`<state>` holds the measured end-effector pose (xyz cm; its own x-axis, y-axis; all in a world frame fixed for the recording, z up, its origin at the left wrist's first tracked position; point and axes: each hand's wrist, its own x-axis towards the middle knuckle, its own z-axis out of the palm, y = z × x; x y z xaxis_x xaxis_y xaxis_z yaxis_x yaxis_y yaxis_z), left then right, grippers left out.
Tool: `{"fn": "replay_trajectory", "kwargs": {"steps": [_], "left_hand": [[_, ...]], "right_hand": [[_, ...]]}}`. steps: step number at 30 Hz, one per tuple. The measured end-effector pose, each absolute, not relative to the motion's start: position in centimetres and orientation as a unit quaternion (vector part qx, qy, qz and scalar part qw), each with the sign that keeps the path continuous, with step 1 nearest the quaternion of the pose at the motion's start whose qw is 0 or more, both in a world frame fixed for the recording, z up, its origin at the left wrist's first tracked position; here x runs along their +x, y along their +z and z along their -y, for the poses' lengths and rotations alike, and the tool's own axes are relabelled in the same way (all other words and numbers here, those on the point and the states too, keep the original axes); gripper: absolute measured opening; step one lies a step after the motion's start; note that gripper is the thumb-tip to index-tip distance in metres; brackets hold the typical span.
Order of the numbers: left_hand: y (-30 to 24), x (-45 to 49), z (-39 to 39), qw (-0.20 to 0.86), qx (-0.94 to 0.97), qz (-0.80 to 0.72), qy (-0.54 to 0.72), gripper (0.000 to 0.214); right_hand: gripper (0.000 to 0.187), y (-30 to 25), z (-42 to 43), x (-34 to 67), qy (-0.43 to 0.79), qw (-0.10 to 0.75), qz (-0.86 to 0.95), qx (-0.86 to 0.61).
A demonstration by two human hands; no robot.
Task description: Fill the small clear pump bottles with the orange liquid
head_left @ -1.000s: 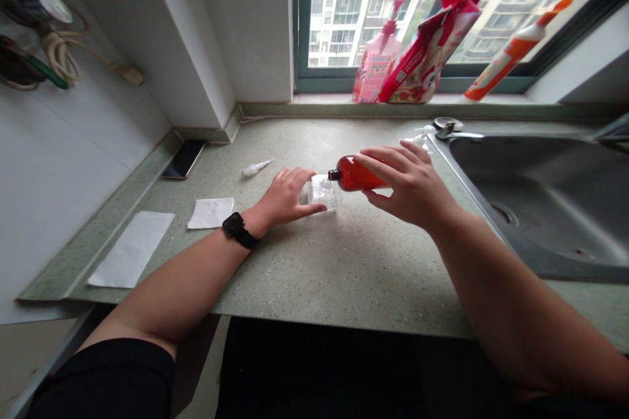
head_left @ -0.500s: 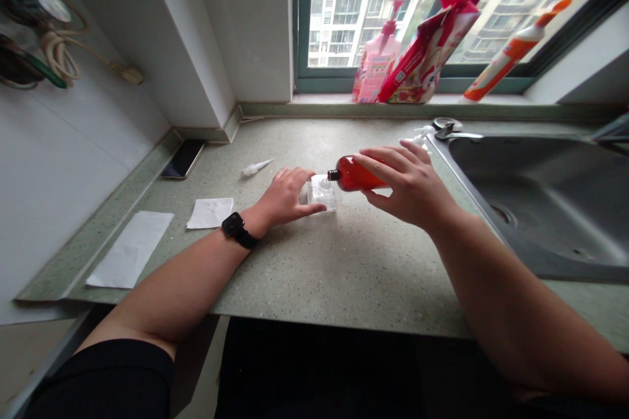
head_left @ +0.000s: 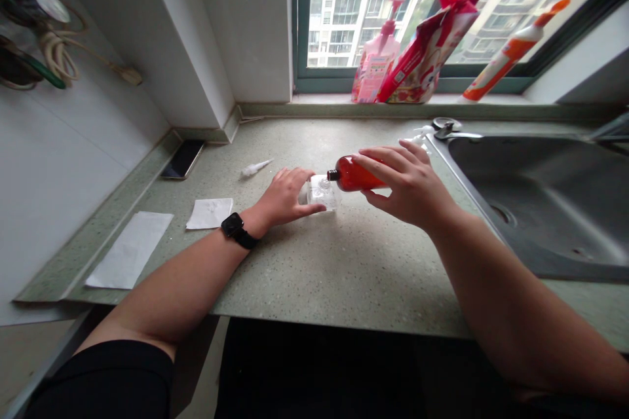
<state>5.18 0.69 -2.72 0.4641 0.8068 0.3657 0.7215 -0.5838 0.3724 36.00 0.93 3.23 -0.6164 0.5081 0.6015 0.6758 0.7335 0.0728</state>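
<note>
Left hand [head_left: 285,196] clasping clear container [head_left: 322,195], right hand [head_left: 411,184] gripping red bottle [head_left: 354,174] (tipped sideways)

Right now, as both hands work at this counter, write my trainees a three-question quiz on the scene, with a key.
1. What does the right hand hold?
A) a phone
B) a red bottle
C) a paper sheet
2. True or false: the bottle stands upright on the counter.
3. Fill the gap: The left hand, at the clear container, has a black ___ on its wrist.

Key:
1. B
2. False: it is tipped sideways in the hand, its mouth toward the container.
3. watch
</note>
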Motion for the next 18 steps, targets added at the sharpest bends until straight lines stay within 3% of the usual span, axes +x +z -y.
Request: {"fn": "replay_trajectory", "kwargs": {"steps": [18], "left_hand": [[-2.75,5.12,-0.73,0.080,0.853,-0.442,0.265,0.078]], "right_hand": [[0.073,3.29,-0.90,35.96,-0.145,0.289,0.886,-0.332]]}}
